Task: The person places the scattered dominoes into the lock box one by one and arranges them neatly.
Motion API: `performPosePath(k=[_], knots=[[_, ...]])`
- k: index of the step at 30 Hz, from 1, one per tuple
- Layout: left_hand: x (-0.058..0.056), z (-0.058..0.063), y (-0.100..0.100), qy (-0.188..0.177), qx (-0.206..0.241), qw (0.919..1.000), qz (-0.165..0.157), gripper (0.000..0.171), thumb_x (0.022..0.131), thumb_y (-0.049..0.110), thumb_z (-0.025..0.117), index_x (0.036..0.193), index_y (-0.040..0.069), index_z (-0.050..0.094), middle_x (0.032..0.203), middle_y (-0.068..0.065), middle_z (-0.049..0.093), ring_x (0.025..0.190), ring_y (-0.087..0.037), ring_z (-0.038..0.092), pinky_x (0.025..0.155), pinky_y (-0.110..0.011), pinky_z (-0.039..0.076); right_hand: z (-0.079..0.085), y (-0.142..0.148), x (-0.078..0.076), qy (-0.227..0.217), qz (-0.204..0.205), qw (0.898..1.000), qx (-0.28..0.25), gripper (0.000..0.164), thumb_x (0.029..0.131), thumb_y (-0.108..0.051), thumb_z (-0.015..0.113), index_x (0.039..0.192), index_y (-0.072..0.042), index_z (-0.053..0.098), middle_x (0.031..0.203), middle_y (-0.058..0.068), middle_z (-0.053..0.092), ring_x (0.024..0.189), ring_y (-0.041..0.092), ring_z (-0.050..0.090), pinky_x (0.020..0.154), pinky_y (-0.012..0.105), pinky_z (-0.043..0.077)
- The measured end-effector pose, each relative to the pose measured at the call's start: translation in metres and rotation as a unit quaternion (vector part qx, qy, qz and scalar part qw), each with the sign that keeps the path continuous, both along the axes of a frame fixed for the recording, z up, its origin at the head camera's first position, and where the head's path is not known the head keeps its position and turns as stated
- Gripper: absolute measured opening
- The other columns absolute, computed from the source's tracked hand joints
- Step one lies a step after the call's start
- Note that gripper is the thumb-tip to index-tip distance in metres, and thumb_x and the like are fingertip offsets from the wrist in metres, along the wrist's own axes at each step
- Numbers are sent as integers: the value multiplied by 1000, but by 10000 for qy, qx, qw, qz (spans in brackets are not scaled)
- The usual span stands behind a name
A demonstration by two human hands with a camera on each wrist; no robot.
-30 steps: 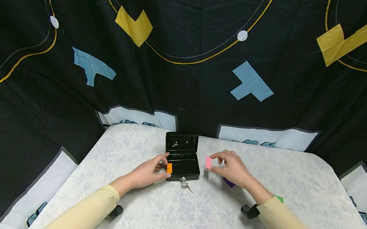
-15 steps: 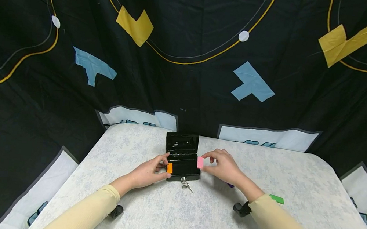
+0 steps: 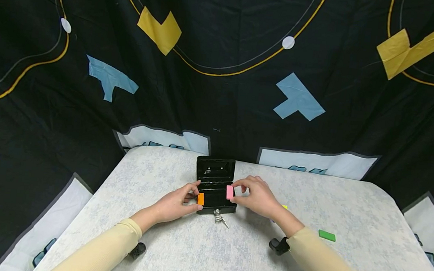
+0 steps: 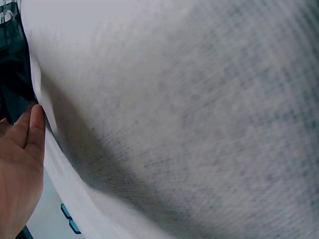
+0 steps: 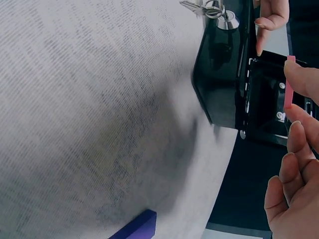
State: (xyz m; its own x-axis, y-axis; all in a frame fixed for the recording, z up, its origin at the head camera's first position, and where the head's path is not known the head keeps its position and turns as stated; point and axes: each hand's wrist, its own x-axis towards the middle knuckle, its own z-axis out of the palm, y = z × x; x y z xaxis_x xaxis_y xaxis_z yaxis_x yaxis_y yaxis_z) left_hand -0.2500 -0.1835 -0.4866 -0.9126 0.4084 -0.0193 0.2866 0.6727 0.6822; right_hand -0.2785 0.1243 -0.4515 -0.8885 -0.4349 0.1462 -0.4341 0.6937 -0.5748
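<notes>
A small black metal cash box [image 3: 215,208] sits on the table with its lid [image 3: 215,170] raised and keys [image 3: 224,221] in its front lock. My left hand [image 3: 173,201] is at the box's left side, pinching an orange block [image 3: 201,199] between thumb and forefinger. Over the right part of the box, my right hand [image 3: 256,196] pinches a flat pink block [image 3: 229,192] upright by its ends. The right wrist view has the pink block [image 5: 289,84] edge-on, above the box's rim. In the left wrist view only part of the left hand [image 4: 20,164] shows; its block is hidden.
A green block [image 3: 327,235] lies on the pale cloth-covered table [image 3: 189,255] to the right. Part of a yellow block [image 3: 284,206] peeks out behind the right wrist. A purple block [image 5: 137,226] shows in the right wrist view. Behind the table hangs a dark curtain [image 3: 220,105].
My right hand has carried the pink block leftward, from beside the box to over its right part. The left hand and the orange block have stayed put. The green and yellow blocks became visible.
</notes>
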Motion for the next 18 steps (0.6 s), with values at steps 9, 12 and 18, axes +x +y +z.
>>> performPosePath(k=[9, 12, 18], knots=[[0, 0, 0, 30, 2, 10000, 0, 41, 94, 45, 73, 116, 19, 50, 166, 5, 30, 124, -18, 62, 106, -43, 46, 0, -11, -1, 65, 162, 9998, 124, 39, 84, -36, 84, 119, -23, 74, 90, 3, 61, 91, 16, 46, 77, 38, 37], [0, 0, 1, 51, 6, 10000, 8, 41, 94, 45, 73, 116, 19, 50, 166, 5, 31, 124, -18, 62, 106, -43, 46, -1, -15, -2, 28, 168, 9996, 202, 38, 84, -38, 83, 119, -25, 74, 92, 5, 62, 91, 16, 46, 77, 38, 37], [-1, 0, 1, 20, 0, 10000, 28, 42, 94, 46, 73, 117, 19, 50, 166, 6, 30, 125, -18, 61, 106, -43, 46, -2, -24, -4, 83, 204, 9994, 248, 38, 84, -39, 84, 118, -25, 74, 88, 0, 60, 87, 16, 46, 74, 36, 36]])
